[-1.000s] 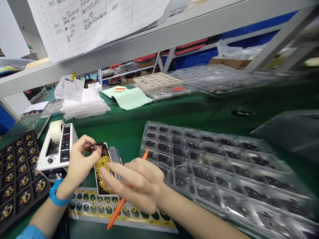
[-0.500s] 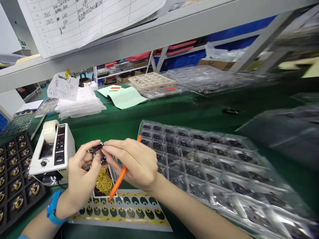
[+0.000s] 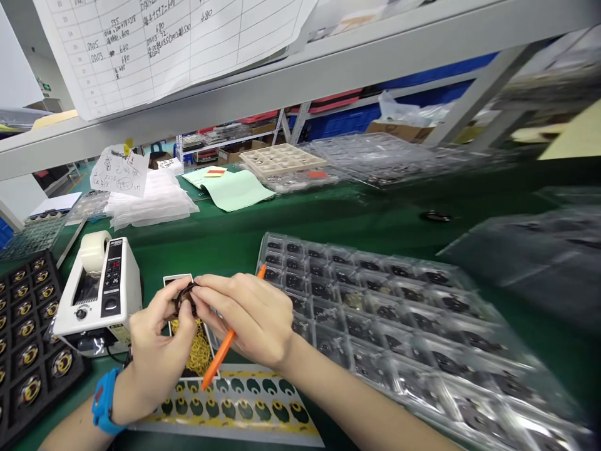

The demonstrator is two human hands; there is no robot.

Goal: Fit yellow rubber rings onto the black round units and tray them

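Observation:
My left hand [image 3: 159, 344], with a blue wristband [image 3: 106, 401], pinches a small dark round part [image 3: 186, 299] between thumb and fingers. The fingertips of my right hand [image 3: 251, 313] press on the same part from the other side. An orange pen-like tool [image 3: 220, 358] is tucked in my right hand, its tip pointing down and toward me. Under the hands stands a white-edged box [image 3: 200, 354] holding many small yellow rings. Below it lies a sheet of yellow and clear stickers [image 3: 235, 401], with cut-out shapes showing the green table. My fingers hide much of the part.
A white tape dispenser [image 3: 101, 294] stands left of my hands, beside a black tray [image 3: 44, 363] of round gold-and-silver parts. On the right lies a clear compartment tray [image 3: 375, 313] with dark parts. Green paper [image 3: 235, 188] and a beige tray [image 3: 282, 160] lie behind; a shelf beam crosses above.
The dark part has been tilted in my fingers and now shows more edge-on. My left hand has turned slightly; the view has shifted a little. Both hands keep their hold.

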